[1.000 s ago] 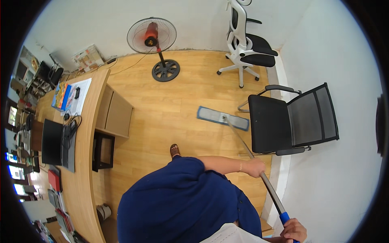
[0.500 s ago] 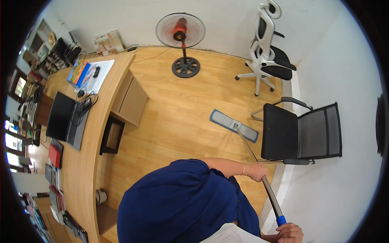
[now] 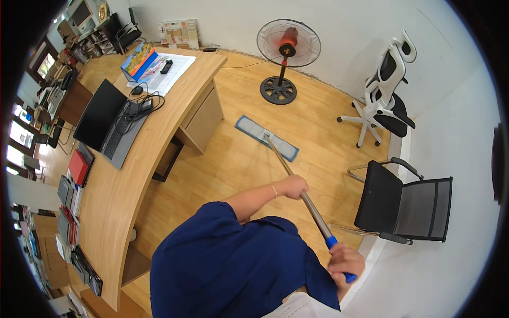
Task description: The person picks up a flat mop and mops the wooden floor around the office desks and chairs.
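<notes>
A flat floor mop with a metal pole (image 3: 316, 214) runs diagonally across the view. My left hand (image 3: 292, 187) is closed round the middle of the pole. Lower down, my right hand (image 3: 346, 261) grips the blue handle end, whose tip sticks out below the fingers. The mop's wide head (image 3: 266, 138), grey with a blue fringe, lies flat on the wooden floor (image 3: 233, 175), between the desk and the black chair.
On the left a long desk (image 3: 159, 132) carries an open laptop (image 3: 114, 124), cables and folders. A standing fan (image 3: 288, 50) is by the far wall. A white-framed office chair (image 3: 389, 98) and a black mesh chair (image 3: 389, 199) stand along the right wall.
The mop head has moved left and farther away, away from the black chair toward the desk. Both hands have shifted left and up with the pole, and the view has turned.
</notes>
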